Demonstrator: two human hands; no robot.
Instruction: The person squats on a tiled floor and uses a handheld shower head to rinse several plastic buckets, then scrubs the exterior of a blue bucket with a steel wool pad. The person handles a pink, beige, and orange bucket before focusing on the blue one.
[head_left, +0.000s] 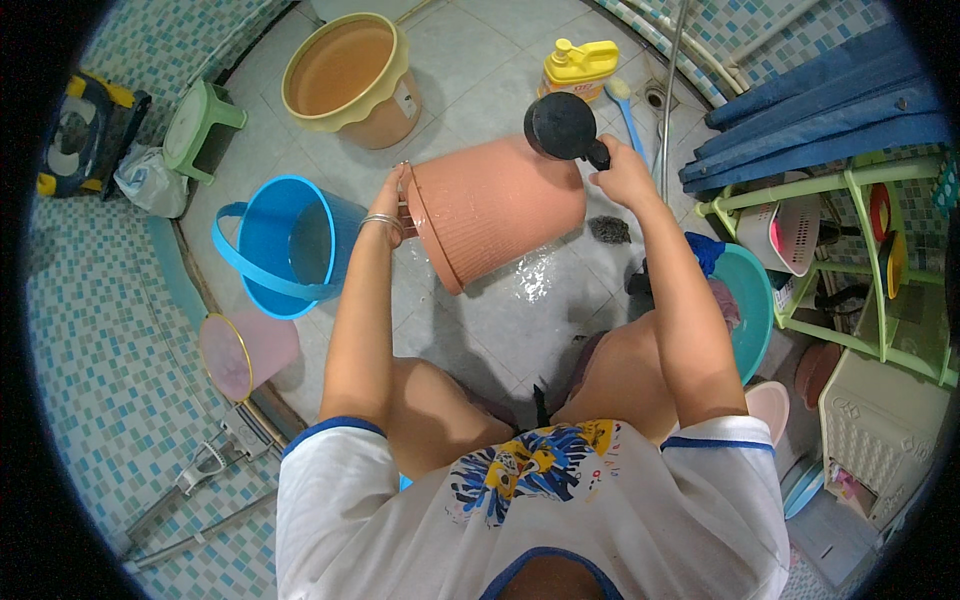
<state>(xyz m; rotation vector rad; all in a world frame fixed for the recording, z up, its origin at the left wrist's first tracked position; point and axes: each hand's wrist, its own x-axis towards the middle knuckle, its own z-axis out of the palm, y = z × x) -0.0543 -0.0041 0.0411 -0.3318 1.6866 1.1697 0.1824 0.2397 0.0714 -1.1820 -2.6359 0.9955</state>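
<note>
A ribbed salmon-pink plastic bucket (495, 210) lies tilted on its side on the wet tiles, its rim side towards the left. My left hand (388, 206) grips it at that left end, the fingers partly hidden behind the edge; a bangle is on the wrist. My right hand (626, 176) is closed around the handle of a black shower head (561, 126), which is over the bucket's right end. A dark scouring pad (609, 229) lies on the floor below my right hand. Water glistens on the floor beneath the bucket.
A blue bucket (262, 240) and a pink bin (225, 356) stand left. Ahead are a tan bucket with a wavy yellow rim (401, 45), a yellow jug (581, 67) and a blue-handled brush (630, 120). A teal basin (757, 315) and green rack (817, 184) are right.
</note>
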